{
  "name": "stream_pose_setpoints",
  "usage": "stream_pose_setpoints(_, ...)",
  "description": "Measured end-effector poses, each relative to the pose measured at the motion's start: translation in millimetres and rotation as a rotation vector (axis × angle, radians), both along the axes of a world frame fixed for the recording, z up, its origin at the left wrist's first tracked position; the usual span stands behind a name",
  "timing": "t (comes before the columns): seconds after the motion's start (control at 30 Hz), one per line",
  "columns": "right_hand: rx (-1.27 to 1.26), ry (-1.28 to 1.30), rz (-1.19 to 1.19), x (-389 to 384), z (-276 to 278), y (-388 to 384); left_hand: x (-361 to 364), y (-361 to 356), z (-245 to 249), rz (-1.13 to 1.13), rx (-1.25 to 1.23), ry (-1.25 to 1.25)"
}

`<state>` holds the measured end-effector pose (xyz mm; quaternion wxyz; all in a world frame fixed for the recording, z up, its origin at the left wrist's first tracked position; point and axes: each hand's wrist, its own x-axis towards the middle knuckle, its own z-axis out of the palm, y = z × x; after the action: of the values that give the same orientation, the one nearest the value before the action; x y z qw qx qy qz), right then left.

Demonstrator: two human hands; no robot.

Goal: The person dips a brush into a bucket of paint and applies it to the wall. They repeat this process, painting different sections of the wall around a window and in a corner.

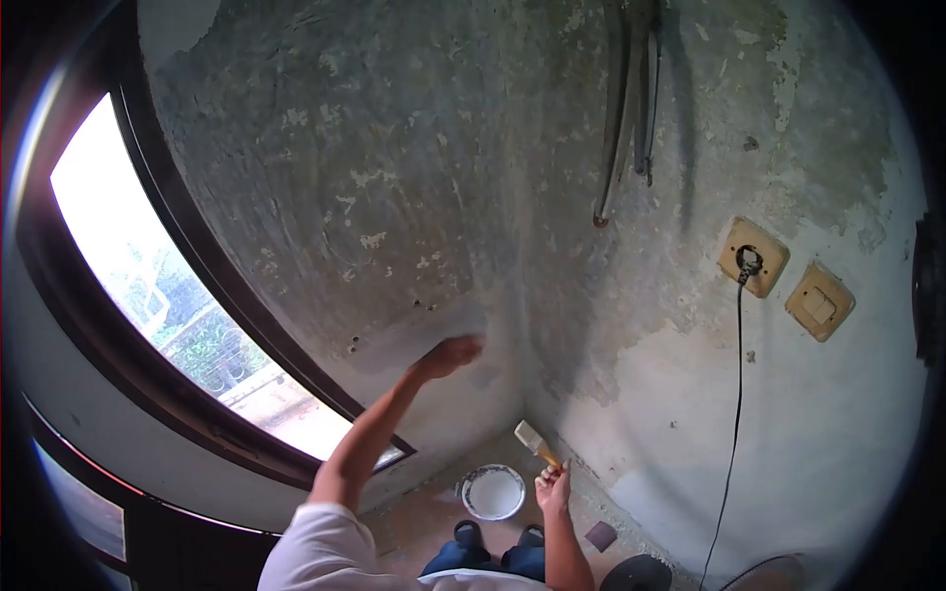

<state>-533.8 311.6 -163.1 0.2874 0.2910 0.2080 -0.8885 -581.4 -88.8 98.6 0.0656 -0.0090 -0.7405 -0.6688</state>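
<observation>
My right hand [554, 489] grips a paintbrush [531, 439] by its yellow handle, with the pale, whitish bristles pointing up and to the left. My left hand [451, 357] is stretched out at the patchy grey wall [374, 246], by a smoother, paler patch near the corner. Its fingers are blurred, so whether they hold anything is hidden from me. Below, between my two arms, a bowl [465, 490] with a dark-patterned rim stands on the floor in front of my feet, with white stuff inside.
A dark-framed window [246, 305] runs along the left. On the right wall are a socket [754, 258] with a plug in it, its hanging black cord [734, 424], and a switch [820, 301]. Pipes [626, 108] hang above. A dark square piece [600, 536] lies on the floor.
</observation>
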Motion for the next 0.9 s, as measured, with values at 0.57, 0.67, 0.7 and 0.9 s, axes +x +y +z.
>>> stream_pose_setpoints(0.57,0.027,0.177,0.195,-44,69,-82,267,39,167,0.547,0.724,0.622)
stream_pose_setpoints(0.67,-0.095,0.309,0.196,-48,66,-93,321,26,141,0.921,0.861,0.452)
stream_pose_setpoints(0.7,-0.055,0.332,0.156,-47,75,-98,340,10,112,1.104,0.681,0.309)
stream_pose_setpoints(0.9,0.229,0.619,0.022,-59,162,-141,360,-35,110,1.316,-0.126,0.280)
